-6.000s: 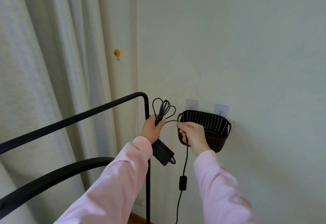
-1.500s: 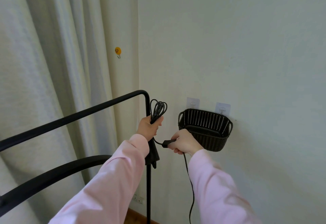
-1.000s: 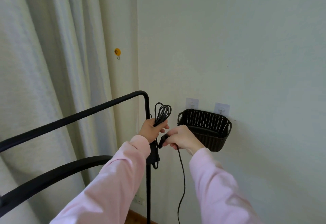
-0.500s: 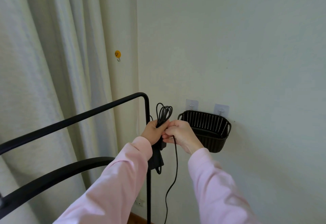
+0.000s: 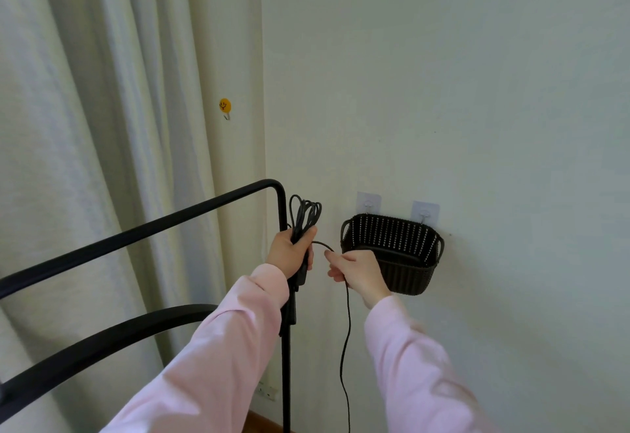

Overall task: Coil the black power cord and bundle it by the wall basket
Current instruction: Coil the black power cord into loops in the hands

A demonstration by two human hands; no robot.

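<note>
My left hand (image 5: 289,251) grips the black power cord (image 5: 304,215) as a bunch of loops that stick up above my fist. The cord's black adapter block hangs below that fist, mostly hidden behind my wrist and the rack post. My right hand (image 5: 354,270) is a little to the right, pinching the loose run of cord. That run arcs between both hands, then hangs down toward the floor. The dark woven wall basket (image 5: 392,252) hangs on two clear adhesive hooks just right of my right hand.
A black metal rack frame (image 5: 170,221) runs from the left to a vertical post right behind my left hand. Pale curtains (image 5: 102,126) fill the left side. A yellow smiley hook (image 5: 224,105) sits on the wall above. A wall socket (image 5: 266,391) is low down.
My right hand has slid away from my left, down and to the right along the cord, leaving a short arc of cord between them. The loops stay bunched in my left fist.
</note>
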